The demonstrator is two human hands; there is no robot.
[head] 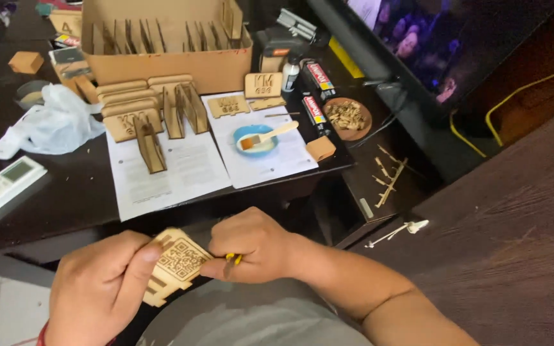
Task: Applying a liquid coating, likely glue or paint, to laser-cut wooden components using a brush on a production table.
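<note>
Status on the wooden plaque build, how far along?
Done, it seems: several assembled stands on the paper, more slotted in the box. In hand: left hand holds an engraved plaque; right hand works its edge with a small yellow-handled tool. Left: flat plaques stacked unassembled; glue bowl with brush waiting.

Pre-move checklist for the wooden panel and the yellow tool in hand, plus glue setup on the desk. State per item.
1. Left hand grips the engraved wooden panel by its edge: ok.
2. Right hand pinches the small yellow tool beside the panel: ok.
3. Tool tip touching the panel: cannot tell, fingers hide it.
4. Blue bowl of white liquid sits upright on the paper sheet: ok.
5. Brush rests across the bowl: ok.
6. Upright wooden pieces stand on the desk behind: ok.
</note>
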